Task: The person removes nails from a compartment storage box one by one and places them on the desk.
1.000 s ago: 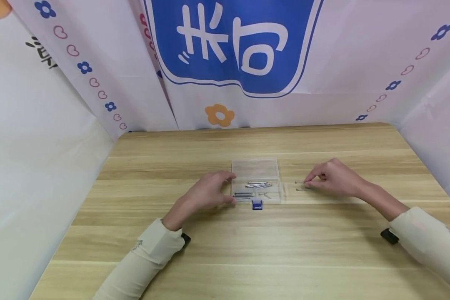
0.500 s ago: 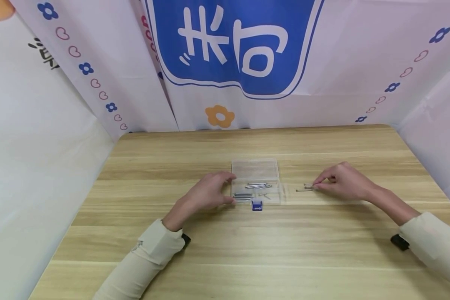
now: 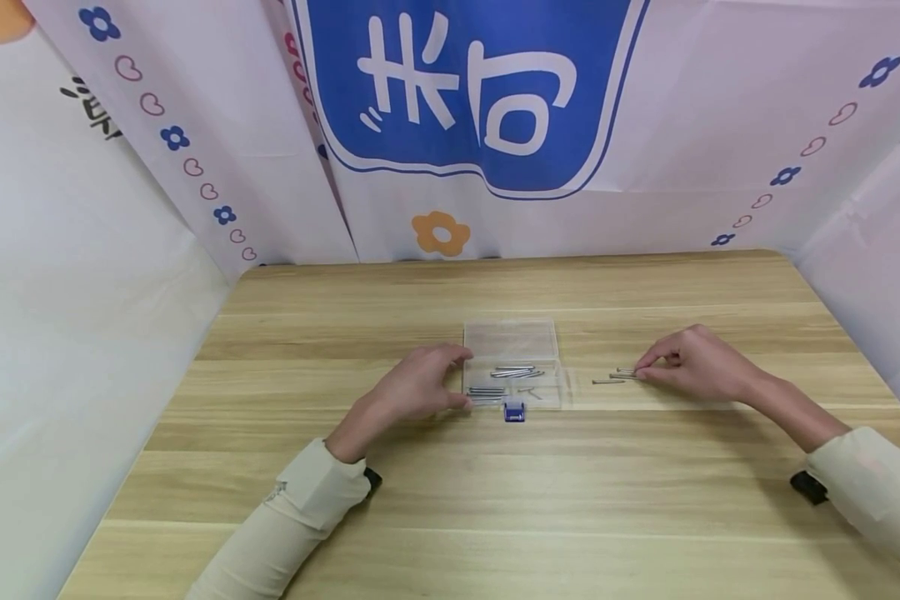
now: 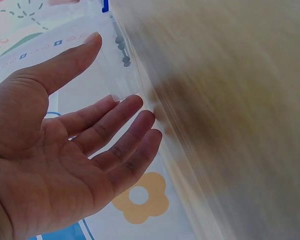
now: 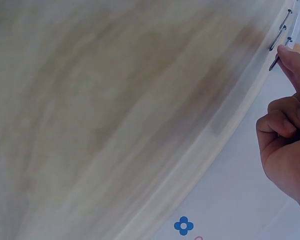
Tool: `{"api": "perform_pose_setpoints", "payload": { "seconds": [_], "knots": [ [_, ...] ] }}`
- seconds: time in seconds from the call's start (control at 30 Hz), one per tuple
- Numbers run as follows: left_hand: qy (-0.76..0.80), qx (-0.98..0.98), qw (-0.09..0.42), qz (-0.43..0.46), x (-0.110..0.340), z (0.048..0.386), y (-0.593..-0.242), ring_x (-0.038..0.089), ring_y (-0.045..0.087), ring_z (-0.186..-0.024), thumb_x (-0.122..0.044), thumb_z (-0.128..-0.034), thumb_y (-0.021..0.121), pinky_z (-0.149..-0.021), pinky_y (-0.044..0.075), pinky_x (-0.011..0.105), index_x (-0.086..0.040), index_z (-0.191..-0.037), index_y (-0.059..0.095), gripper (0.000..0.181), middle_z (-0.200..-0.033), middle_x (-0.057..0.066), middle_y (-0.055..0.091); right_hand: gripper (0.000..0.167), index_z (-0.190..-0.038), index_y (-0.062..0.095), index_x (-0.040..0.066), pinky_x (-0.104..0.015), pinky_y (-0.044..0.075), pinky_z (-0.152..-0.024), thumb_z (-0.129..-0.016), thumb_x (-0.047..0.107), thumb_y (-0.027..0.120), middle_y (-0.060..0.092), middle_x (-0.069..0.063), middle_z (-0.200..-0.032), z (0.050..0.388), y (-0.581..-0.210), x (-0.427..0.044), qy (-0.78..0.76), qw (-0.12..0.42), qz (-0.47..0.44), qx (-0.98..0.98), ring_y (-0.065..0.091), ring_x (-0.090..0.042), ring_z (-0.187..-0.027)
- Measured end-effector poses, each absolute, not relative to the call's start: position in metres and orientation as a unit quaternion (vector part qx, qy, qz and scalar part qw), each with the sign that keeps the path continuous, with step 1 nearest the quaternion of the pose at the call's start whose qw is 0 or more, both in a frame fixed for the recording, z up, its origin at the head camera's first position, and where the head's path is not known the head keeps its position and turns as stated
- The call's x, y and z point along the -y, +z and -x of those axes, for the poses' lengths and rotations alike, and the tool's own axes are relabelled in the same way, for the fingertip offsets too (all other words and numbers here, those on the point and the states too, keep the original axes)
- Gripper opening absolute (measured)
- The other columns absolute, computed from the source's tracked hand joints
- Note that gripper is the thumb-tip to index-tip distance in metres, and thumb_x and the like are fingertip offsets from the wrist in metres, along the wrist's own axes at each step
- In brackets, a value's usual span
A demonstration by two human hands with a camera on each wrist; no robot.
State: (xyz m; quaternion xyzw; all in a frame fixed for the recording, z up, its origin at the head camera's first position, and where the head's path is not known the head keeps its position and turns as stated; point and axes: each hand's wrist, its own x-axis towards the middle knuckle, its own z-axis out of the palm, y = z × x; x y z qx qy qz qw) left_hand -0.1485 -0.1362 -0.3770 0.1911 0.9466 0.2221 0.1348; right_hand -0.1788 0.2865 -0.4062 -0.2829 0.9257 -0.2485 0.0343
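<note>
A clear plastic box (image 3: 510, 340) lies with its lid folded back, several steel nails (image 3: 516, 372) sorted in its compartments. My left hand (image 3: 420, 382) rests at the box's left side, thumb and fingertips near its edge; the left wrist view has that hand (image 4: 80, 135) with fingers loosely bent and nothing gripped. To the right of the box, my right hand (image 3: 697, 364) pinches one nail (image 5: 274, 63) between thumb and forefinger close to the table. Two loose nails lie beside it, the nearer one (image 3: 607, 382) apart from the fingertips. The right hand's other fingers (image 5: 280, 125) are curled in.
The wooden table (image 3: 450, 500) spans the lower head view. A blue latch (image 3: 514, 412) sticks out from the box's front edge. A narrow clear strip-like shape (image 3: 567, 385) shows beside the box's right wall. A printed curtain (image 3: 645, 217) hangs behind the table.
My right hand has drawn to the right along the table with the pinched nail, and a third loose nail has come into view. The left hand and box stay put.
</note>
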Motion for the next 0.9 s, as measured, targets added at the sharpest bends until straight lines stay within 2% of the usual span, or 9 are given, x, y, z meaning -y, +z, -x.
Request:
{"api": "perform_pose_setpoints", "payload": {
  "seconds": [0.33,0.57,0.8,0.9],
  "knots": [
    [0.226,-0.947,0.142,-0.181,0.1357,0.1473,-0.3778,0.025,0.065,-0.128,-0.025,-0.0866,0.093,-0.112,0.053,0.045,-0.005,-0.148,0.061,0.072,-0.138,0.009,0.071,0.016,-0.097,0.086,0.028,-0.021,0.056,-0.07,-0.094,0.013,0.084,0.083,0.008,-0.099,0.1819,-0.4103,-0.2877,-0.246,0.04,0.298,-0.922,0.068,0.005,-0.08],
    [0.226,-0.947,0.138,-0.182,0.1358,0.1474,-0.3781,0.025,0.065,-0.127,-0.025,-0.0867,0.093,-0.112,0.053,0.045,-0.006,-0.147,0.062,0.071,-0.138,0.009,0.071,0.017,-0.097,0.086,0.03,-0.023,0.061,-0.076,-0.094,0.014,0.084,0.083,0.011,-0.099,0.1823,-0.4108,-0.2882,-0.248,0.036,0.302,-0.92,0.074,0.001,-0.09],
    [0.228,-0.946,0.139,-0.186,0.1362,0.147,-0.3774,0.026,0.066,-0.128,-0.025,-0.0869,0.093,-0.112,0.053,0.045,-0.005,-0.147,0.062,0.071,-0.138,0.01,0.071,0.017,-0.097,0.086,0.031,-0.023,0.061,-0.075,-0.094,0.014,0.084,0.083,0.012,-0.098,0.183,-0.4108,-0.2873,-0.255,0.038,0.303,-0.918,0.074,0.003,-0.089],
    [0.228,-0.945,0.139,-0.187,0.1367,0.1472,-0.3775,0.026,0.066,-0.128,-0.025,-0.087,0.092,-0.112,0.053,0.045,-0.004,-0.147,0.062,0.071,-0.138,0.01,0.071,0.016,-0.097,0.086,0.03,-0.021,0.057,-0.071,-0.094,0.014,0.084,0.083,0.011,-0.098,0.1836,-0.4097,-0.2859,-0.259,0.039,0.304,-0.916,0.069,0.005,-0.081]
  ]
}}
